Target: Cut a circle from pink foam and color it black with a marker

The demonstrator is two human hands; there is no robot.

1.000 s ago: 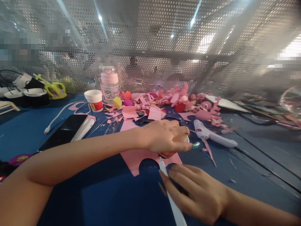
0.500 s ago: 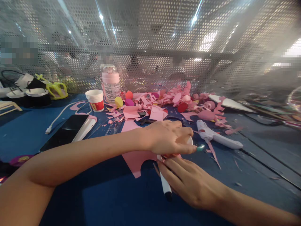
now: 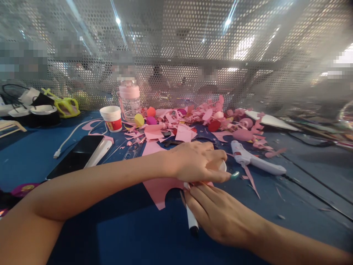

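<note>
My left hand is closed over a small round white and red object, pressing it down on a pink paper sheet on the blue table. Most of that object is hidden under the fingers. My right hand is closed on a white marker with a black end, its tip up against the edge of the round object, where the pink sheet has a curved cut-out.
A white glue gun lies just right of my hands. A heap of pink paper scraps and coloured balls sits behind, with a paper cup, a pink bottle, a phone at left, and a perforated metal screen at the back.
My right hand has slid up toward the left hand, bringing the marker tip against the round object; the marker now points down and toward me. The left hand has stayed put.
</note>
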